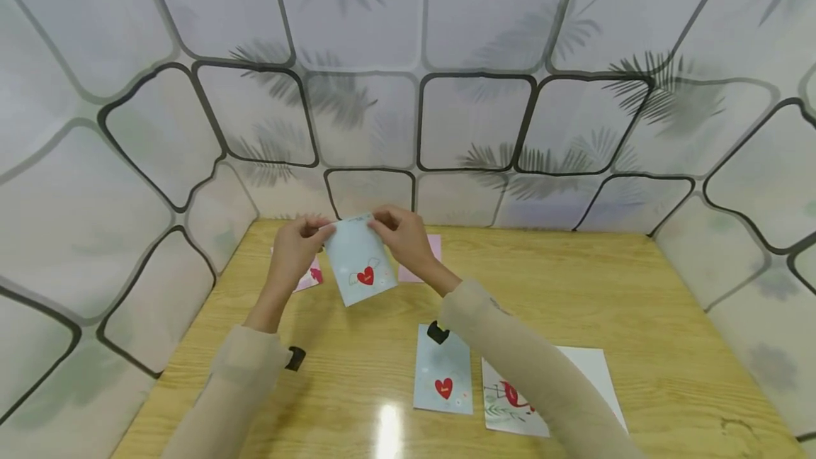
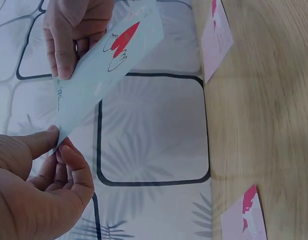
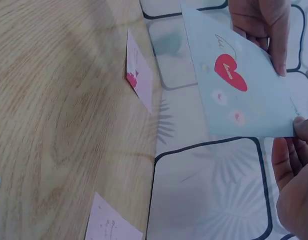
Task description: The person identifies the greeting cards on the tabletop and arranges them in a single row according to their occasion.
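A pale blue card (image 1: 358, 253) with a winged red heart is held up above the table, tilted, its heart toward the lower end. My left hand (image 1: 295, 246) pinches its top left corner between thumb and fingers. At the top right corner my right hand (image 1: 403, 236) pinches it the same way. Both wrist views show the thumbs pressed on the face of the card (image 2: 101, 75), with fingers curled behind the edge. Small dark writing runs along the edge between the hands.
Behind the hands lie a pink card (image 1: 308, 278) at left and another pink card (image 1: 433, 246) at right. Nearer on the wooden table (image 1: 357, 374) are a second blue heart card (image 1: 443, 367) and a white card with a red drawing (image 1: 510, 409), partly under my right sleeve. A patterned cloth wall (image 1: 472, 126) surrounds the table.
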A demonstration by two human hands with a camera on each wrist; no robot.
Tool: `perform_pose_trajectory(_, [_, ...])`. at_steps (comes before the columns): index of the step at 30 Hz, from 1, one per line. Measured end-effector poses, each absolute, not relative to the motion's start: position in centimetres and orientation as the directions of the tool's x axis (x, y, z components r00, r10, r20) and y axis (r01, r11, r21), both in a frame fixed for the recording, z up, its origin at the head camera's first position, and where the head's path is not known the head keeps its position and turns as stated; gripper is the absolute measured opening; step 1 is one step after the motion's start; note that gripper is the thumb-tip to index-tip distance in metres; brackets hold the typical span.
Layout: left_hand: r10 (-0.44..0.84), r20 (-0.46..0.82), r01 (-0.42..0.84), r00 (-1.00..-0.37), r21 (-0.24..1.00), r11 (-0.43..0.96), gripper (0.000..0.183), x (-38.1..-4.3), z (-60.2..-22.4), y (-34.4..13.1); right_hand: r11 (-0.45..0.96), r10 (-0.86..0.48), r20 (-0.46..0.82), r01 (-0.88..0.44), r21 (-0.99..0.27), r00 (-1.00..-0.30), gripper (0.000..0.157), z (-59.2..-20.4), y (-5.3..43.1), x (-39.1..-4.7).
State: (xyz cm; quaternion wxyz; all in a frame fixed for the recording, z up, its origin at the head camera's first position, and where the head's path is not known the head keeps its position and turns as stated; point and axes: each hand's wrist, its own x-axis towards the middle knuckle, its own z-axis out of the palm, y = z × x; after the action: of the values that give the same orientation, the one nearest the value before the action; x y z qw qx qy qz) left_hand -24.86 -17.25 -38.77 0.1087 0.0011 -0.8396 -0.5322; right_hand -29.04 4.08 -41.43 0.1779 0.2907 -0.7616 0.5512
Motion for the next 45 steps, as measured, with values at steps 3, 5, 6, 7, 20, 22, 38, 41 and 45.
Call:
perform_pose_trajectory(3, [-0.114, 0.152, 0.096, -0.982, 0.915, 0.392, 0.029, -24.4, -38.5, -17.0, 0.189, -0.257, 0.593, -0.642, -0.743, -0.763, 0.023, -41.2, 4.7, -28.3])
perform_pose_trajectory(5, [-0.104, 0.136, 0.092, -0.985, 0.932, 0.352, 0.03, -24.0, -38.3, -16.8, 0.168, -0.267, 0.592, -0.641, -0.749, -0.761, 0.026, -41.0, 5.1, -27.9])
perform_pose_trajectory(6, [-0.098, 0.129, 0.09, -0.987, 0.939, 0.333, 0.031, -23.8, -38.2, -16.8, 0.162, -0.271, 0.591, -0.641, -0.75, -0.76, 0.026, -40.9, 5.3, -27.7])
perform_pose_trajectory(7, [-0.09, 0.124, 0.09, -0.988, 0.945, 0.316, 0.031, -23.6, -38.1, -16.7, 0.156, -0.272, 0.587, -0.637, -0.755, -0.763, 0.026, -40.8, 5.5, -27.5])
perform_pose_trajectory(20, [-0.006, 0.066, 0.061, -0.998, 0.95, 0.306, 0.029, -21.6, -37.6, -16.3, 0.083, -0.277, 0.455, -0.493, -0.866, -0.846, 0.008, -40.4, 7.6, -24.7])
perform_pose_trajectory(22, [0.0, 0.054, 0.052, -0.999, 0.948, 0.313, 0.029, -21.5, -37.9, -16.3, 0.091, -0.29, 0.4, -0.442, -0.893, -0.869, 0.008, -40.5, 7.9, -24.3])
perform_pose_trajectory(38, [0.092, -0.024, 0.015, -0.996, 0.917, 0.398, 0.021, -19.9, -40.7, -15.7, 0.26, -0.348, 0.087, -0.186, -0.948, -0.933, 0.009, -42.5, 9.7, -22.5])
perform_pose_trajectory(41, [0.107, -0.03, 0.017, -0.994, 0.908, 0.418, 0.019, -19.8, -41.1, -15.6, 0.282, -0.37, 0.051, -0.164, -0.945, -0.928, 0.008, -42.9, 10.0, -22.3])
perform_pose_trajectory(45, [0.124, -0.04, 0.018, -0.991, 0.902, 0.431, 0.017, -19.7, -41.7, -15.3, 0.322, -0.387, 0.01, -0.146, -0.935, -0.922, 0.008, -43.3, 10.4, -21.9])
